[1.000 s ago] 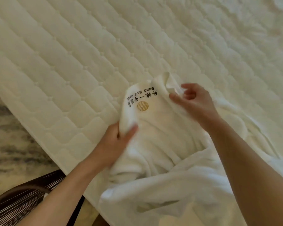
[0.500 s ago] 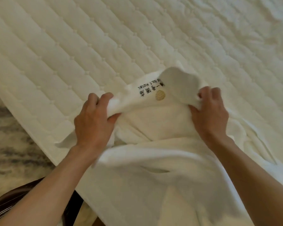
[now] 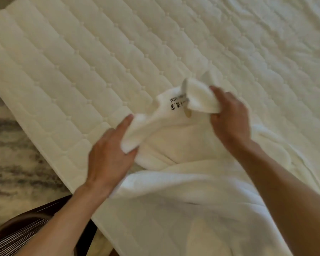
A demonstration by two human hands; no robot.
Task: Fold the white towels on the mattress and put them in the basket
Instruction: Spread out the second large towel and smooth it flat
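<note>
Left grip (image 3: 109, 150) pinching white towel (image 3: 174, 137) corner, right grip (image 3: 229, 117) clenched on bunched edge — cloth seemingly lifted between.

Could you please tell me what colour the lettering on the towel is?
Black lettering on the white towel; the head view shows it best.

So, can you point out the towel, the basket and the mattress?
towel (image 3: 174, 137): head view, its flat middle.
basket (image 3: 17, 235): head view, striped inside.
mattress (image 3: 81, 67): head view, bare quilted top.
</note>
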